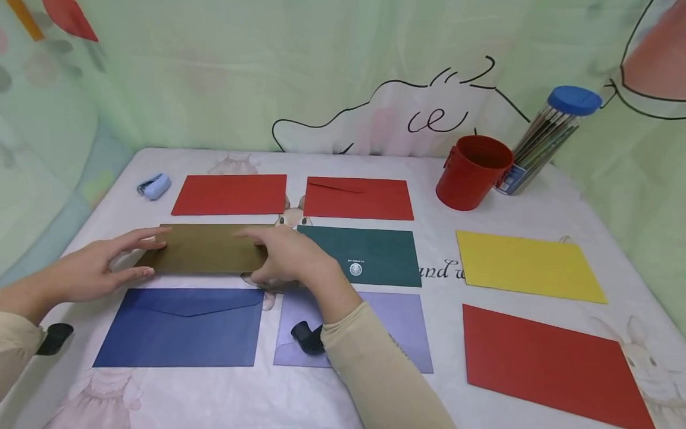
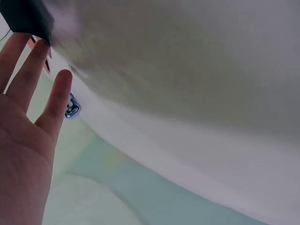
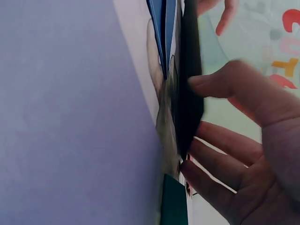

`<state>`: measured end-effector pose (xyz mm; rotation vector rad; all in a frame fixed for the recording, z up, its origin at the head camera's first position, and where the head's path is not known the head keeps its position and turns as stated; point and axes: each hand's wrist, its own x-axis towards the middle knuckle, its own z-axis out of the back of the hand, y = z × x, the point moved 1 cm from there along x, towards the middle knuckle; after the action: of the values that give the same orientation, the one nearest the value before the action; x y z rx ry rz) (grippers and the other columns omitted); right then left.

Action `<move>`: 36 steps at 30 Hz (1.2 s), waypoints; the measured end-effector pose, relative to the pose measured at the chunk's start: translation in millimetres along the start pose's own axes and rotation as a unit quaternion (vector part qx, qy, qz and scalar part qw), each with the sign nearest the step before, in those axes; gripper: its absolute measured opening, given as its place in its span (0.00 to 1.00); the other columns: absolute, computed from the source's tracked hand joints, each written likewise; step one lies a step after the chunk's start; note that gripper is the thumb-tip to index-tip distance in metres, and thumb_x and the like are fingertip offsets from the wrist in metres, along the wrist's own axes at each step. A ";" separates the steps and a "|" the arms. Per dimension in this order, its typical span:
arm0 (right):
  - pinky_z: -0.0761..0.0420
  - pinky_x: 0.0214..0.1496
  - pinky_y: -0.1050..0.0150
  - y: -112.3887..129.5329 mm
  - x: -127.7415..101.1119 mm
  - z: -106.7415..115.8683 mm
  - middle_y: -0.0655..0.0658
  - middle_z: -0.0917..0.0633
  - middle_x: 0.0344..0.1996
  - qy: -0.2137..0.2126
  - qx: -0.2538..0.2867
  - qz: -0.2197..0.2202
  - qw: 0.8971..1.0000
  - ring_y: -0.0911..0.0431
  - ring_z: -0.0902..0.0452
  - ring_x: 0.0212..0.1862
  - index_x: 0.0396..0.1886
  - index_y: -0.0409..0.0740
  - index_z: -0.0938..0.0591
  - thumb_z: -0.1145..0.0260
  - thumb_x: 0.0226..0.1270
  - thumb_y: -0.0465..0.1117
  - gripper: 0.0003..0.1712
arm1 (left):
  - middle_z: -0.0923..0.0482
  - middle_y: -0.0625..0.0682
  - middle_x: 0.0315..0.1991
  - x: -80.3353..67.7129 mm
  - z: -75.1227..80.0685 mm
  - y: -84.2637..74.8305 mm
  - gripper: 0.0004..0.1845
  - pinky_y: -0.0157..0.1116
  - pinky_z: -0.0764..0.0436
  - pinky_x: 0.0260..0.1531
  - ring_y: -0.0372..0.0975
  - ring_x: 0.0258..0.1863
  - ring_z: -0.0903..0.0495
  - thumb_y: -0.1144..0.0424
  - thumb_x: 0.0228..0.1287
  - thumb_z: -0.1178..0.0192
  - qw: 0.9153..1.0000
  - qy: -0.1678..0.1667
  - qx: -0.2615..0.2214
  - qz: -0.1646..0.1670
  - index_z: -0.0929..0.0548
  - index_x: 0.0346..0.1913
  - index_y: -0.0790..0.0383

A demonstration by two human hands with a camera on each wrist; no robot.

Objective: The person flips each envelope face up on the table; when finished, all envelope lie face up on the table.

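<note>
White table [image 1: 482,208] against a green backdrop, envelopes laid in rows. Brown envelope [image 1: 206,249] sits mid-left between both hands: right hand [image 1: 289,256] pinches its right end, left hand [image 1: 93,268] flat-fingered at the left edge, probably touching. Light, thin, bendy paper; best held by the short ends.

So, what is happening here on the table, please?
A person is handling an olive-brown envelope among coloured envelopes laid out in rows on the table. The right hand grips its right end, thumb and fingers round the edge. The left hand touches its left end with straight fingers. A blue envelope lies just in front of it, a dark green envelope to its right.
</note>
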<state>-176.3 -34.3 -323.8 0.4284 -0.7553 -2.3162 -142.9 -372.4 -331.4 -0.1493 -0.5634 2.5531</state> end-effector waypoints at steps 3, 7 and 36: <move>0.24 0.50 0.67 0.6 -0.4 1.4 0.49 0.17 0.56 -0.016 0.013 0.002 1.000 0.62 0.22 0.54 0.72 0.58 0.27 0.23 0.58 0.45 0.41 | 0.19 0.46 0.59 -2.4 1.0 2.2 0.44 0.45 0.28 0.48 0.57 0.59 0.23 0.63 0.64 0.30 1.000 -0.005 -0.007 0.001 0.41 0.79 0.46; 0.24 0.51 0.65 0.1 -1.0 3.8 0.48 0.15 0.54 -0.032 0.040 0.002 0.999 0.63 0.20 0.55 0.70 0.57 0.26 0.25 0.58 0.46 0.38 | 0.17 0.45 0.57 -5.7 1.6 5.5 0.44 0.33 0.31 0.46 0.39 0.59 0.22 0.65 0.64 0.30 0.999 -0.021 -0.018 0.016 0.41 0.79 0.47; 0.35 0.21 0.69 -1.5 -0.2 11.4 0.51 0.22 0.23 -0.205 0.032 0.061 0.976 0.58 0.38 0.15 0.68 0.56 0.30 0.38 0.72 0.34 0.28 | 0.17 0.43 0.26 19.1 15.2 -2.6 0.39 0.30 0.37 0.29 0.20 0.31 0.29 0.71 0.72 0.40 0.976 -0.185 -0.082 0.083 0.50 0.77 0.58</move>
<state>-182.4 -28.6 -315.8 -0.0766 -1.0230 -2.2942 -161.4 -366.1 -316.4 0.2374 -0.9370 2.7112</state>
